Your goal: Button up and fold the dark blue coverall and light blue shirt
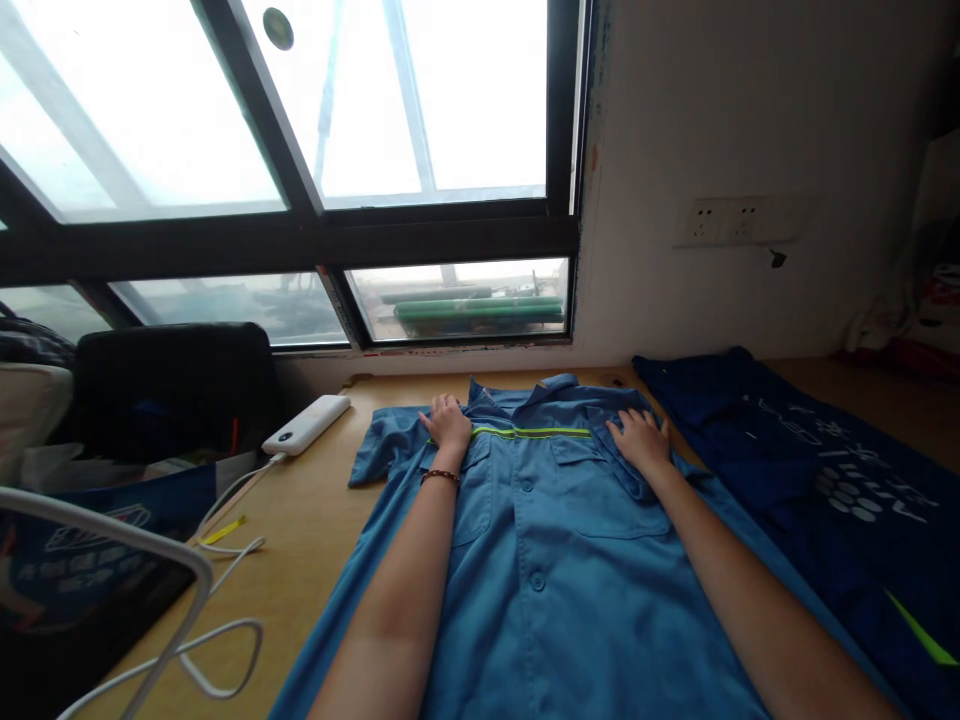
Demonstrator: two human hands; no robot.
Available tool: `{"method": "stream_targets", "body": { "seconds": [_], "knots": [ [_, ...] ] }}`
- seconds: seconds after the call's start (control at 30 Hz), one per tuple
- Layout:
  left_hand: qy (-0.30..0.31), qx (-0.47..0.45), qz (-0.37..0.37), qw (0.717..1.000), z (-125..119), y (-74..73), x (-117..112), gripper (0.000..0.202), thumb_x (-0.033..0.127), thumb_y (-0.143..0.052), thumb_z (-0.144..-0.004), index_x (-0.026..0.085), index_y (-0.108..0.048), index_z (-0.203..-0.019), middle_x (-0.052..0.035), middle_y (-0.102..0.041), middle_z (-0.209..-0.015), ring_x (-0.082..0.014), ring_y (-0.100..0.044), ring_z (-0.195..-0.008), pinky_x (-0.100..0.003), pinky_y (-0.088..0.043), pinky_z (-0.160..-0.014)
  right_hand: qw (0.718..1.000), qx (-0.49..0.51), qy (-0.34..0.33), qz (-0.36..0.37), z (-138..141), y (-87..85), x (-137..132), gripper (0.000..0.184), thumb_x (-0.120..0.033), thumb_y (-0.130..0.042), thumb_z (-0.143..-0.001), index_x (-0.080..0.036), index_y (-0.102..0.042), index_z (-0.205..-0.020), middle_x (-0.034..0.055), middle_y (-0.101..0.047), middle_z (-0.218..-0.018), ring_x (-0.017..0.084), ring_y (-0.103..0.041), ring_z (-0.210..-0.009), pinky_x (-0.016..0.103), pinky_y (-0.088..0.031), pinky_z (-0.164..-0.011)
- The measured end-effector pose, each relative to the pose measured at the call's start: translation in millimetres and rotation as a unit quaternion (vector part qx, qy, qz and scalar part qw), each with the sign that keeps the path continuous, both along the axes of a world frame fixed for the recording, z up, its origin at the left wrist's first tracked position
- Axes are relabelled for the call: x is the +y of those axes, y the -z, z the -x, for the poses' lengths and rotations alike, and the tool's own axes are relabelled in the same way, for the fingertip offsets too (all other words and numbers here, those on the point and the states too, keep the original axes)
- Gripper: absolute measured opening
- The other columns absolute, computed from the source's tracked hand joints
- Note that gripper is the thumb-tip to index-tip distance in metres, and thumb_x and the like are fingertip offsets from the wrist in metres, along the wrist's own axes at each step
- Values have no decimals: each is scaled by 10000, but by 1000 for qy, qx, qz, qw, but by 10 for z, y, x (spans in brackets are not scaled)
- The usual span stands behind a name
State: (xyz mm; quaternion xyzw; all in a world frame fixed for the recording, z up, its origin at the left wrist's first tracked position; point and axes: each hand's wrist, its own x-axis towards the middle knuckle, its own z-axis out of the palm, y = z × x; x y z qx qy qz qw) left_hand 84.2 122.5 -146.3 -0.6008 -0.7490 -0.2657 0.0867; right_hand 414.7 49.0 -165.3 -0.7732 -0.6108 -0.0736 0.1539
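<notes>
A blue button-up work shirt (559,510) with a yellow-green stripe, chest pockets and a collar lies front up on the wooden table. My left hand (450,424) rests on its left shoulder area beside the collar, fingers laid on the cloth and thumb out to the side. The left sleeve spreads outward past that hand. On the other side, the right sleeve (626,465) is folded inward over the chest. My right hand (642,438) presses on this folded sleeve with its fingers apart. Both forearms reach over the shirt, and a beaded bracelet circles my left wrist.
Dark blue cloth (795,460) with white lettering lies along the right. At left are a white power bank (306,424), its looping white cable (255,625) and a dark bag (176,380). A window and a wall with sockets (742,221) stand behind the table (330,520).
</notes>
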Motion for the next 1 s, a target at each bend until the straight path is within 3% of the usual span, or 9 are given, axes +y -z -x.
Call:
{"method": "stream_targets", "body": {
  "seconds": [0.2,0.3,0.4,0.53,0.63,0.7,0.8,0.9,1.0],
  "knots": [
    [87,45,43,994,-90,-18,23,277,207,-382,-770,176,-589,-951,-130,-585,-993,-263,-461,-1002,-514,-125,-965,989,12,-136,-53,159,-321,207,352,-228,-277,-863,-167,-548,-1080,73,-487,-1214,180,-342,-1176,315,-203,-989],
    [89,34,44,994,-123,-84,34,304,204,-417,-744,209,-587,-996,-107,-592,-1018,-267,-455,-1016,-473,-204,-936,992,45,-114,-9,255,-499,553,383,-225,-245,-870,-129,-580,-1029,122,-554,-1109,194,-460,-1072,279,-320,-890],
    [89,-4,70,994,-122,-173,64,334,159,-435,-699,216,-609,-979,-91,-620,-961,-262,-495,-965,-400,-314,-846,993,61,-91,42,313,-552,897,361,-335,-385,-824,-84,-631,-907,165,-619,-929,240,-552,-914,296,-393,-767],
    [166,-28,66,984,-104,-283,62,403,99,-401,-666,252,-622,-966,-34,-626,-887,-194,-540,-886,-279,-374,-742,988,85,-98,84,399,-531,1143,319,-370,-624,-636,-99,-654,-802,110,-646,-828,228,-571,-830,262,-408,-714],
    [219,5,29,975,-119,-311,27,418,112,-384,-702,291,-596,-1015,-10,-609,-890,-166,-553,-841,-248,-378,-698,987,107,-100,63,467,-561,1189,243,-272,-599,-652,-120,-643,-837,60,-643,-840,190,-563,-820,221,-399,-698],
    [187,25,17,982,-143,-290,14,371,160,-381,-748,287,-578,-1036,-31,-609,-913,-189,-558,-840,-276,-376,-701,989,118,-83,20,488,-591,1183,251,-209,-482,-740,-149,-605,-951,47,-617,-955,167,-537,-890,208,-381,-731],
    [65,20,50,996,-186,-216,17,308,221,-336,-806,200,-580,-991,-106,-616,-875,-241,-566,-816,-349,-373,-711,991,127,-17,-39,484,-583,1129,348,-162,-293,-827,-167,-501,-1106,85,-530,-1128,183,-475,-1005,257,-353,-786],
    [-18,29,52,998,-223,-146,19,301,208,-315,-815,130,-558,-975,-169,-585,-934,-290,-528,-904,-434,-350,-763,988,136,49,-54,491,-505,1055,358,-236,-307,-843,-83,-463,-1127,193,-544,-1065,265,-460,-1018,352,-337,-795],
    [-11,64,3,998,-249,-119,6,289,195,-337,-807,110,-539,-995,-191,-511,-1082,-322,-410,-1070,-515,-254,-875,986,147,63,-50,563,-433,1015,401,-372,-379,-824,-51,-533,-1009,222,-591,-937,295,-481,-987,383,-328,-809]
  ]
}}
